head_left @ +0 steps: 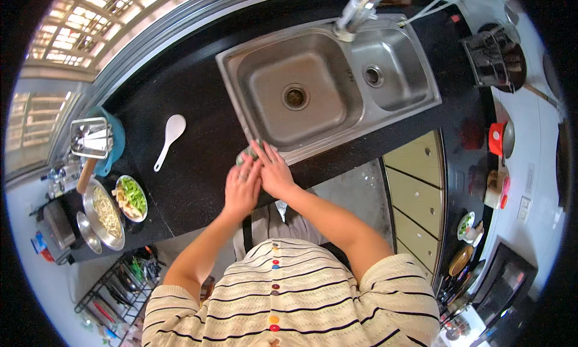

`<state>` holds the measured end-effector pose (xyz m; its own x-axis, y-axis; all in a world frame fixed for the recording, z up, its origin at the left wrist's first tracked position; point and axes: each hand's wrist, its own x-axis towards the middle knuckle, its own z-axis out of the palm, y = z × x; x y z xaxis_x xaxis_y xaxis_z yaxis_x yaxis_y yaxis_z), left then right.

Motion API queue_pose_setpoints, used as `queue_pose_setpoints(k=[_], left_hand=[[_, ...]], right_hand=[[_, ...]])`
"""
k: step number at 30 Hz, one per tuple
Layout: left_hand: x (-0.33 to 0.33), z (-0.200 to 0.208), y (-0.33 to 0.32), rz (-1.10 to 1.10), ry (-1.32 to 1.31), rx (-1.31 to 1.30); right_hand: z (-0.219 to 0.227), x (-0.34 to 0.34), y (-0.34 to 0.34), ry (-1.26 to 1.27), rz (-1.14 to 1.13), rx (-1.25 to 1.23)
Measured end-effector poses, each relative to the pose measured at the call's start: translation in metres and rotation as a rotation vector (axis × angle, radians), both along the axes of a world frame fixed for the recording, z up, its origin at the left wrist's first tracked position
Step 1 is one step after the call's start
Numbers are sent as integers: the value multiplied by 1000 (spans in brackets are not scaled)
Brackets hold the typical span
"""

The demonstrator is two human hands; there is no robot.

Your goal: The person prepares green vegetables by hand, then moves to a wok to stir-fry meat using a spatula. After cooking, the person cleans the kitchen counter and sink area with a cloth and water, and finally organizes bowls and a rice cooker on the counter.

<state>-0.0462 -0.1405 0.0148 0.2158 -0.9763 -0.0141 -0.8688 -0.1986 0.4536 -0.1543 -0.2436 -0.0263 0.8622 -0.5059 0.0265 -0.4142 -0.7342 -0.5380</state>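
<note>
Just off the near left corner of the sink, my two hands meet over the black countertop. Between and beyond the fingers shows a small crumpled grey-green bundle, which looks like a cloth. My left hand has its fingers curled up against the bundle from the near side. My right hand presses on it from the right, its fingers reaching over the top. Much of the bundle is hidden under the fingers. A white rice paddle lies flat on the counter to the left.
At far left stand a blue pot, a metal bowl of pale shreds, a smaller metal bowl and a plate of chopped greens. The faucet rises behind the sink. Drawers are below right.
</note>
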Motion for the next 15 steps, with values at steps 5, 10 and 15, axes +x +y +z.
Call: queue_pose_setpoints(k=[5,10,15], left_hand=[[-90,-13,-34,-240,-5,-7],[-152,-26,-121,-402,-74,-2],[-193,-20,-208,-435,-97,-139]], right_hand=[[-9,-102,-35,64,-36,-87],[1,-166,-95,203,-281,-175],[-6,-207,-156,229,-481,-254]])
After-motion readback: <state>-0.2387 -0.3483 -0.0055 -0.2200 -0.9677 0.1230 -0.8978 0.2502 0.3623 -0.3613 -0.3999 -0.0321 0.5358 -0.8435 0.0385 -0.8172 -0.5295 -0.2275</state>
